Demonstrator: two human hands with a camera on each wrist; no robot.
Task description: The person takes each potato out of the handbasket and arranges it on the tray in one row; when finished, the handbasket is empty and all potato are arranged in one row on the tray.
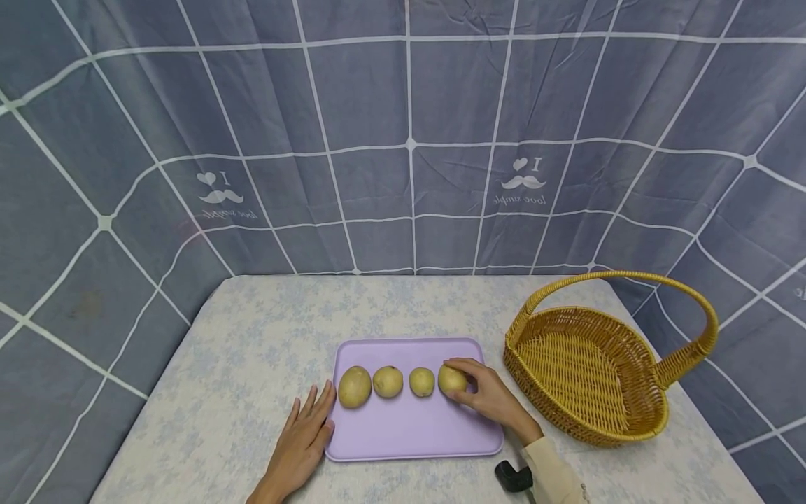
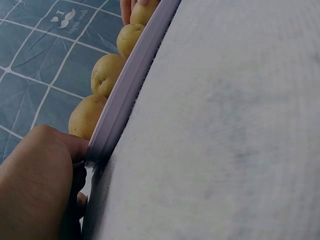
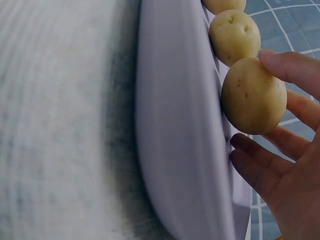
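Observation:
Several potatoes lie in a row on a lilac tray [image 1: 409, 434]. The largest potato [image 1: 355, 387] is at the left end, followed by a rounder potato [image 1: 387, 381] and a small potato [image 1: 422, 381]. My right hand [image 1: 488, 392] holds the rightmost potato [image 3: 255, 97] between its thumb and curled fingers, inside the tray's right side. At the tray's left edge, my left hand [image 1: 302, 444] rests with straightened fingers, its fingertips right at the rim. In the left wrist view, the thumb of the left hand [image 2: 37, 175] meets the tray's corner.
To the right of the tray stands a brown wicker basket [image 1: 522, 381] with a tall arched handle [image 1: 630, 276]. A floral cloth [image 1: 252, 350] covers the table. Under the right sleeve is a black object [image 1: 513, 477]. A blue-grey checked curtain [image 1: 371, 105] encloses the back and sides.

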